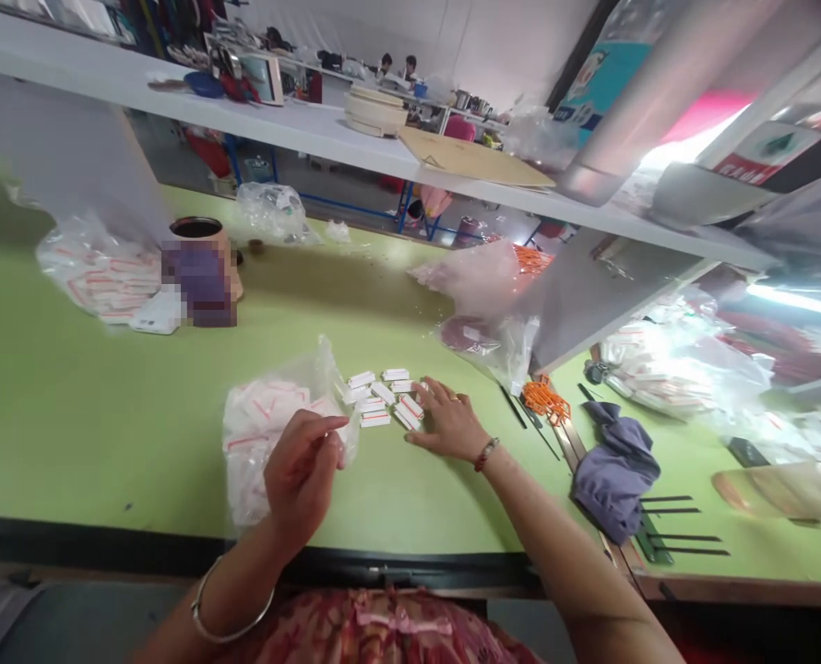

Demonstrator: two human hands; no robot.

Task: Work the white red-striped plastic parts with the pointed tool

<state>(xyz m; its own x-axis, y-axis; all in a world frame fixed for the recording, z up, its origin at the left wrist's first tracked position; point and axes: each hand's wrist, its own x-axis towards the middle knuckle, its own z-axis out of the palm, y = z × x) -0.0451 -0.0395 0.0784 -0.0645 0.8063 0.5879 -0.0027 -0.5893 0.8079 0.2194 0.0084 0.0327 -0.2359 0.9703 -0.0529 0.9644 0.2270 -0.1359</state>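
Note:
Several small white strips with red lines (375, 406) lie loosely grouped on the green table. My right hand (450, 420) rests over the right side of this group, palm down with fingers spread, its fingertips touching the strips there. To their left, a clear plastic bag (262, 420) holds more white pieces with red marks. My left hand (306, 466) is raised at the bag's right edge, thumb and index finger closed on the clear plastic near its mouth. The other fingers of that hand are curled in.
Another filled bag (106, 277) and a mug (199, 231) stand at the back left. Orange pieces (546, 402), black strips (513, 406) and a grey-purple cloth (616, 470) lie to the right. A white shelf (300, 143) crosses above the table's back.

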